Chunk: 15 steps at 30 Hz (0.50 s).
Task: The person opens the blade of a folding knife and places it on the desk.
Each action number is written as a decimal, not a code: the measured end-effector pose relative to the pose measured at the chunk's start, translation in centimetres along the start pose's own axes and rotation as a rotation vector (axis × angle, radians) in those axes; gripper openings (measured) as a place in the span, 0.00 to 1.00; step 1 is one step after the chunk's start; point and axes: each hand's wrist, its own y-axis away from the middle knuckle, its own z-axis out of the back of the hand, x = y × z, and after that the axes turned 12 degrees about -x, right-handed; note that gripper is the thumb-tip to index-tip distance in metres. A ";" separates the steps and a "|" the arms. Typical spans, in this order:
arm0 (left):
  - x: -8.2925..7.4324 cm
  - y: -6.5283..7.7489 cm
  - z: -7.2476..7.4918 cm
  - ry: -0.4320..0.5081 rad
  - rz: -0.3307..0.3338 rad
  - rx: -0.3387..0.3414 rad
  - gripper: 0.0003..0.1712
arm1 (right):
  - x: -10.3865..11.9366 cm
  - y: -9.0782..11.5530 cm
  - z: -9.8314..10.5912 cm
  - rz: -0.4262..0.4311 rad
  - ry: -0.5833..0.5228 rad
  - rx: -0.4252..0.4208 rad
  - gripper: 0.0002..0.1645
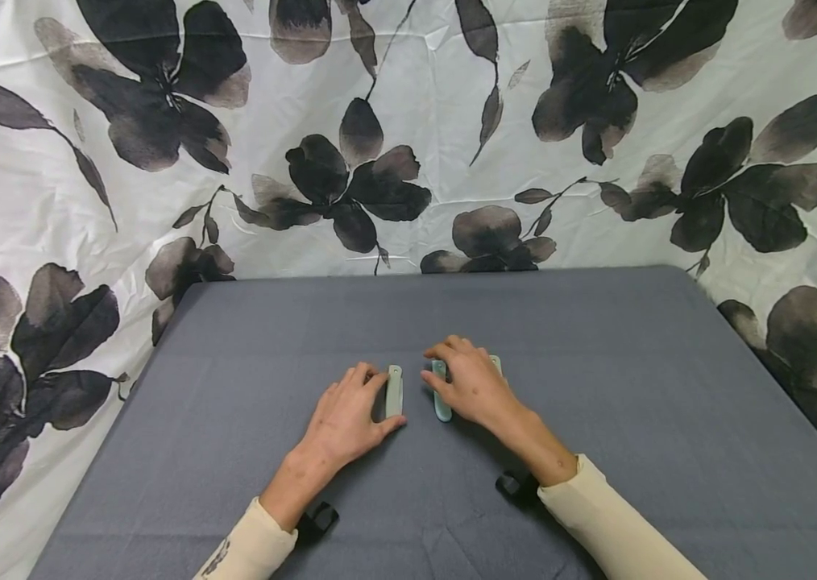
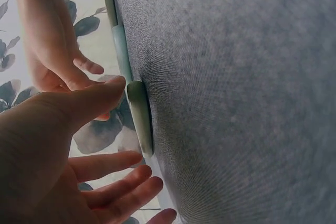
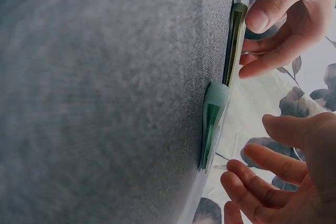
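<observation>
A slim pale-green folding tool (image 1: 394,392), with a small hole at its far end, lies on the grey cloth. My left hand (image 1: 347,416) is beside it, thumb at its near end and fingertips by its far end, the fingers spread rather than closed round it. A teal folding tool (image 1: 441,403) lies to its right, partly covered by my right hand (image 1: 477,385), which hovers over it with thumb and fingers apart. Lengthwise slots show in the right wrist view. Behind the right hand, a third pale-green tool (image 1: 496,362) shows only its far end.
A grey cloth-covered table (image 1: 271,322) spreads out under the hands, its far corners rounded. Beyond it hangs a white curtain (image 1: 452,97) printed with dark flowers. Each wrist carries a small black camera below the cream sleeves.
</observation>
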 end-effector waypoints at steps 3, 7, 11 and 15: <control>0.1 0.1 0.0 0.003 0.004 0.003 0.39 | 0.1 -0.2 -0.1 0.001 -0.005 0.009 0.20; 0.3 0.2 -0.1 0.003 0.007 0.018 0.40 | 0.4 -0.3 -0.1 0.006 -0.015 0.015 0.19; 0.4 0.3 -0.2 0.003 0.009 0.038 0.41 | 0.6 -0.4 -0.3 0.012 -0.026 0.014 0.18; 0.4 0.4 -0.2 0.005 0.010 0.054 0.42 | 0.7 -0.6 -0.6 0.015 -0.019 0.025 0.17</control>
